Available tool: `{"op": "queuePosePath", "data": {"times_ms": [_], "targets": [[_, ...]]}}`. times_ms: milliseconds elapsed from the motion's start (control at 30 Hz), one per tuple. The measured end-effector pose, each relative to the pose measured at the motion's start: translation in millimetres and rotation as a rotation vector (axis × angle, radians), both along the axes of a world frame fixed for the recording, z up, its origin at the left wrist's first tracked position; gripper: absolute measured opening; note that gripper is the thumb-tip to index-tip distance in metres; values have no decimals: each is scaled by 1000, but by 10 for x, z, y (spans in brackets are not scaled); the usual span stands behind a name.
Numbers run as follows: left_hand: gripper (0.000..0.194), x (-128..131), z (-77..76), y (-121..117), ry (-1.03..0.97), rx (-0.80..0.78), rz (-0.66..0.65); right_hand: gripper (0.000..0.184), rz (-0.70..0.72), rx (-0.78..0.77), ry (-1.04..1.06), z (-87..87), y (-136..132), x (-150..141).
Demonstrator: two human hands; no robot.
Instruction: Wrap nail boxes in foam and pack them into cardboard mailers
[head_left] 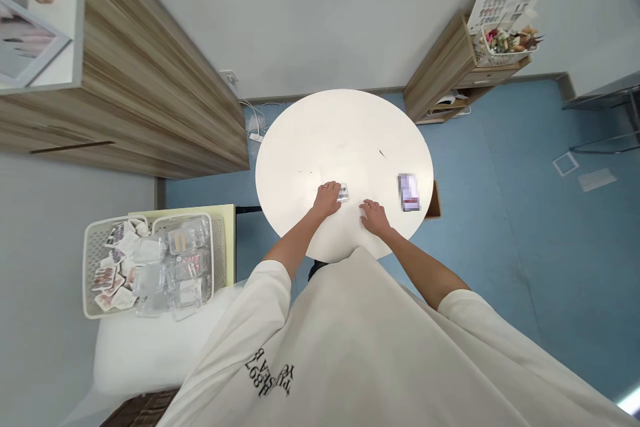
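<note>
2 hands on a round white counter

the left hand point(327, 199) is on a small clear box point(343, 193), near the middle of the white counter point(345, 140). its fingers lie over the box's left side. i cannot tell if they grip it or just touch it. the right hand point(375, 217) holds nothing. it is open, with its fingers a bit bent, just above or on the counter, to the right of the box and apart from it. a blurred purple thing point(409, 192) lies near the counter's right edge. to the left of the counter, 2 white baskets point(91, 280) sit side by side. 1 has lots of small cards point(120, 267), and the other has clear cases point(190, 265) piled up in it.
</note>
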State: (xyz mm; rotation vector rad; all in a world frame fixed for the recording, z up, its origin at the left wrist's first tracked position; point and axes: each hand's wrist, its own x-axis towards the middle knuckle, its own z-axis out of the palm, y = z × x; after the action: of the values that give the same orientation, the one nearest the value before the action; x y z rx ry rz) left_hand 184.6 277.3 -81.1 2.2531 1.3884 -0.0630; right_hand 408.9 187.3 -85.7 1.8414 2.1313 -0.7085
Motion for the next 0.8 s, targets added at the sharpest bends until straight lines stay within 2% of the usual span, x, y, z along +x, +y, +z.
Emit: {"op": "queuePosePath", "data": {"times_ms": [133,267,467,800], "targets": [[51,302,-97,23,21,1,-19,44,39,4,31,-59,57,63],[53,419,-196,15,47,25,1,40,53,16,48,-147,95,108],[57,427,-221,18,51,-13,-3,38,54,32,72,-193,120,124],[60,333,-188,16,32,-80,-14,33,44,55,97,-156,229,102]]}}
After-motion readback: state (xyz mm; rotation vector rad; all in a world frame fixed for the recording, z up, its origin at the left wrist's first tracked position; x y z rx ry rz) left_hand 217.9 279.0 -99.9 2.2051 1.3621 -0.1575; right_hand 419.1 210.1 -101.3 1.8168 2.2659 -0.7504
